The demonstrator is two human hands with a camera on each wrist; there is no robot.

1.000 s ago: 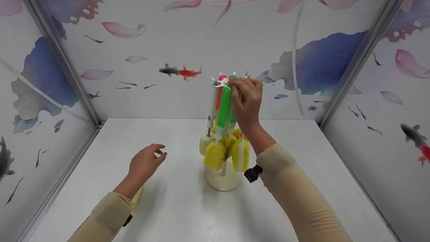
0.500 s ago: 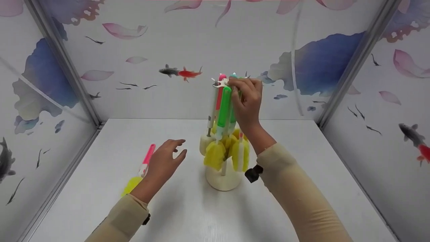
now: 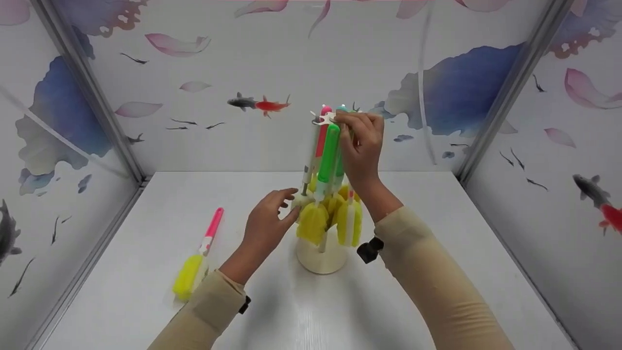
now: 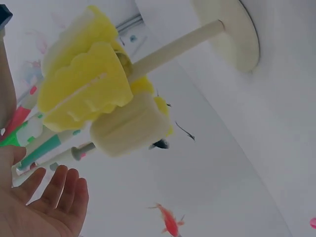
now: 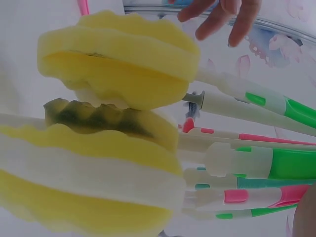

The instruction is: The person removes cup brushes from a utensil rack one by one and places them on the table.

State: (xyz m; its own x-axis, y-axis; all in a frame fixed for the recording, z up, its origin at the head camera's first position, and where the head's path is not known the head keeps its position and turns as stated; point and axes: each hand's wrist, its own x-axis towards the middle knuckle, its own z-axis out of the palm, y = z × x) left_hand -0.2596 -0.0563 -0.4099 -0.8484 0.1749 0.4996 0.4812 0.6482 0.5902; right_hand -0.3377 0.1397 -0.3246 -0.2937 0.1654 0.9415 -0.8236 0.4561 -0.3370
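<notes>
A white stand [image 3: 321, 262] holds several bottle brushes hanging by their handles, most with yellow sponge heads. My right hand [image 3: 362, 146] pinches the stand's white hooked top [image 3: 324, 118], beside a green-handled brush [image 3: 329, 153]. My left hand [image 3: 267, 216] is at the stand's left side, fingers spread and slightly bent, fingertips right at the brush with a white sponge head [image 4: 131, 126]. In the left wrist view the left palm and fingers hold nothing. The right wrist view shows the yellow heads [image 5: 118, 54] close up, with left fingertips beyond them.
A pink-handled bottle brush [image 3: 214, 226] with a yellow sponge head lies on the white table [image 3: 437, 291], left of the stand. Printed panels with fish and petals [image 3: 272, 104] enclose the table at the back and both sides.
My left hand has moved right, from over the pink-handled brush to the stand, uncovering that brush. My right hand stays at the stand's top.
</notes>
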